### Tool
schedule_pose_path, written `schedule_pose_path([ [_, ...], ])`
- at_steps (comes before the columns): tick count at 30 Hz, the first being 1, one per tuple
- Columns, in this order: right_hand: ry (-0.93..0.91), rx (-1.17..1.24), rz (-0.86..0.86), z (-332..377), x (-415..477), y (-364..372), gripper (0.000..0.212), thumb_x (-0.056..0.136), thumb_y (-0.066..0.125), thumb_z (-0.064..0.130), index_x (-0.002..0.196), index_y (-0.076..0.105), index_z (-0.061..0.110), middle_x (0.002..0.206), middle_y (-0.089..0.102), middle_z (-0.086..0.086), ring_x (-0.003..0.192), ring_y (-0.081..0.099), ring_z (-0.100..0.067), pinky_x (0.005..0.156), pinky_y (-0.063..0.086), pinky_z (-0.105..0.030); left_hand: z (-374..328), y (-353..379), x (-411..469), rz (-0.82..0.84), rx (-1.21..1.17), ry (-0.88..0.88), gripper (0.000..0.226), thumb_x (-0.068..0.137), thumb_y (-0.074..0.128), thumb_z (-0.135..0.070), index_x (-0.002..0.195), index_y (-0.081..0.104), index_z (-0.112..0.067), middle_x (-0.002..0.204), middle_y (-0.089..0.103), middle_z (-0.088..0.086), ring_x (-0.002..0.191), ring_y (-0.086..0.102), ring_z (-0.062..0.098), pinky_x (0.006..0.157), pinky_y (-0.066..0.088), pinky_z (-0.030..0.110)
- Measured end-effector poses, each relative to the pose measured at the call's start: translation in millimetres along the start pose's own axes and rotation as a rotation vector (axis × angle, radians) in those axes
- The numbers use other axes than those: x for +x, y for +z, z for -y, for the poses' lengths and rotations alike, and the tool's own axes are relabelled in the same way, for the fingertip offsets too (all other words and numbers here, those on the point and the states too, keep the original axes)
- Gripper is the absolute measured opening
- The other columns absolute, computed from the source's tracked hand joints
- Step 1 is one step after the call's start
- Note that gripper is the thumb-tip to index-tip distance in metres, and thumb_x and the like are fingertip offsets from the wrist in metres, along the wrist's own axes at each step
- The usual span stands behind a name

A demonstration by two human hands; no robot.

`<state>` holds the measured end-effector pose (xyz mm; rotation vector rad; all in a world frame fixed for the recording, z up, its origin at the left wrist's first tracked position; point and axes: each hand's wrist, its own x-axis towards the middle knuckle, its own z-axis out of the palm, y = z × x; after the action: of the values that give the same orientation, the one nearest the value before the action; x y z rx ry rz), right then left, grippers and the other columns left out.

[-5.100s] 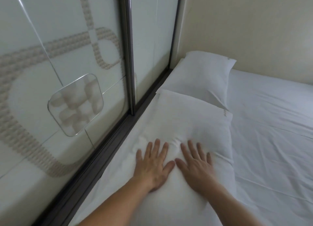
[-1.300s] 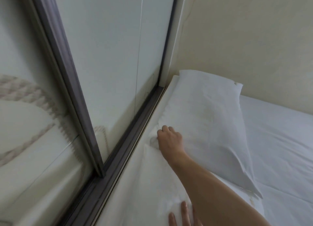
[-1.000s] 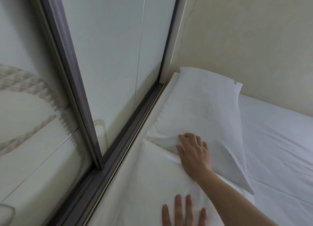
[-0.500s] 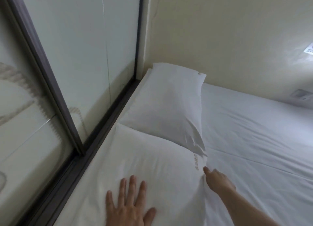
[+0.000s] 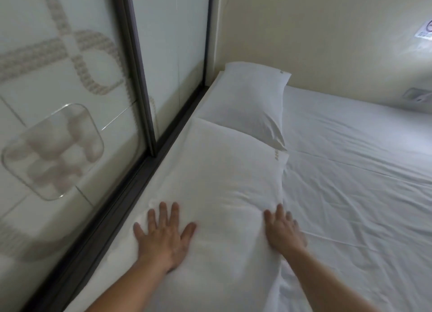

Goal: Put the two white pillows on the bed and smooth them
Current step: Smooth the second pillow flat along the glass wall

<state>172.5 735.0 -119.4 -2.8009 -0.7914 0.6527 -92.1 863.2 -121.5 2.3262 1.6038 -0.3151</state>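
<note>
Two white pillows lie end to end along the left edge of the bed (image 5: 355, 171), beside the glass. The far pillow (image 5: 247, 101) sits in the corner against the wall, its near end overlapping the near pillow (image 5: 224, 171). My left hand (image 5: 163, 234) lies flat on the near pillow's left side, fingers spread. My right hand (image 5: 284, 230) rests palm down on that pillow's right edge, fingers apart, where the pillow meets the sheet. Neither hand holds anything.
A sliding glass panel with a dark metal frame (image 5: 138, 78) and a clear square handle (image 5: 52, 151) runs along the left of the bed. A cream wall (image 5: 315, 31) stands behind. The white sheet on the right is wrinkled.
My right hand left the far pillow and came back to the near pillow's right edge. My left hand stays flat on the near pillow. The view pulled back and shifted right.
</note>
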Motion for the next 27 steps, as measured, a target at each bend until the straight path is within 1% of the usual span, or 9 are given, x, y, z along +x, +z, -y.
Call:
schedule_pose_path([
  [2,0.123,-0.017,-0.051,-27.5,-11.5,-13.0,0.073,0.090,0.023,0.060,0.150,0.015,0.020,0.157,0.022,-0.012,0.140,0.026,-0.034,0.109,0.028,-0.051,38.7,3.1,-0.2,0.022,0.026,-0.144,0.089,0.073,-0.009,-0.077,0.149,-0.001,-0.031,0.161,0.004,0.000,0.145,0.005,0.032,0.109,0.004,0.064],
  [4,-0.012,-0.032,-0.080,-26.4,-27.6,-20.8,0.071,0.092,0.025,0.059,0.151,0.012,0.021,0.158,0.019,-0.010,0.142,0.023,-0.031,0.111,0.027,-0.048,59.7,-5.5,6.6,0.043,-0.021,-0.256,0.092,0.073,-0.007,-0.078,0.148,0.013,-0.029,0.157,0.023,0.005,0.140,0.023,0.036,0.107,0.016,0.061],
  [7,-0.163,0.076,-0.033,-2.3,-53.3,-26.6,0.071,0.090,0.026,0.064,0.150,0.015,0.027,0.157,0.023,-0.007,0.140,0.028,-0.030,0.109,0.027,-0.048,68.7,-19.3,10.4,0.116,-0.354,-0.307,0.086,0.082,0.013,-0.074,0.147,0.021,-0.019,0.153,0.032,0.012,0.135,0.035,0.034,0.109,0.027,0.049],
  [10,0.019,0.289,0.129,2.1,-63.4,-32.5,0.080,0.085,0.034,0.070,0.146,0.027,0.019,0.148,0.038,-0.012,0.132,0.040,-0.035,0.104,0.033,-0.050,79.0,-18.9,-9.2,0.172,-0.444,-0.336,0.085,0.085,0.026,-0.070,0.147,0.023,-0.011,0.153,0.031,0.015,0.136,0.034,0.034,0.110,0.029,0.043],
  [12,0.228,0.490,0.340,-9.8,-75.0,-26.6,0.089,0.073,0.043,0.080,0.134,0.041,0.016,0.129,0.051,-0.014,0.109,0.055,-0.038,0.089,0.045,-0.049,87.5,-9.3,-25.1,0.178,-0.500,-0.371,0.087,0.085,0.027,-0.071,0.147,0.024,-0.010,0.154,0.029,0.015,0.137,0.032,0.034,0.111,0.027,0.042],
  [14,0.291,0.625,0.478,-19.9,-86.3,-13.5,0.089,0.064,0.051,0.084,0.124,0.047,0.018,0.112,0.058,-0.012,0.094,0.061,-0.035,0.080,0.049,-0.046,92.5,-3.0,-29.7,0.161,-0.543,-0.374,0.088,0.084,0.026,-0.072,0.147,0.023,-0.012,0.155,0.028,0.013,0.138,0.031,0.032,0.111,0.025,0.041],
  [16,0.263,0.770,0.454,-24.8,-86.9,3.3,0.080,0.065,0.061,0.077,0.120,0.052,0.020,0.109,0.064,-0.012,0.094,0.065,-0.034,0.084,0.052,-0.049,92.1,-0.6,-32.9,0.152,-0.556,-0.370,0.088,0.083,0.025,-0.074,0.148,0.021,-0.014,0.155,0.027,0.012,0.139,0.030,0.032,0.111,0.024,0.041],
  [19,0.196,0.917,0.310,-21.0,-83.3,12.6,0.071,0.075,0.065,0.062,0.125,0.054,0.013,0.109,0.066,-0.012,0.096,0.064,-0.031,0.092,0.051,-0.046,87.7,6.6,-39.0,0.148,-0.542,-0.381,0.089,0.083,0.023,-0.075,0.148,0.021,-0.014,0.155,0.026,0.012,0.139,0.030,0.032,0.111,0.024,0.041],
  [27,0.222,0.924,0.291,-31.6,-71.2,13.6,0.070,0.078,0.063,0.060,0.125,0.054,0.010,0.111,0.065,-0.013,0.098,0.062,-0.031,0.091,0.049,-0.044,83.9,5.6,-46.0,0.163,-0.477,-0.394,0.087,0.083,0.020,-0.075,0.148,0.018,-0.017,0.156,0.024,0.013,0.139,0.029,0.032,0.111,0.024,0.043],
])
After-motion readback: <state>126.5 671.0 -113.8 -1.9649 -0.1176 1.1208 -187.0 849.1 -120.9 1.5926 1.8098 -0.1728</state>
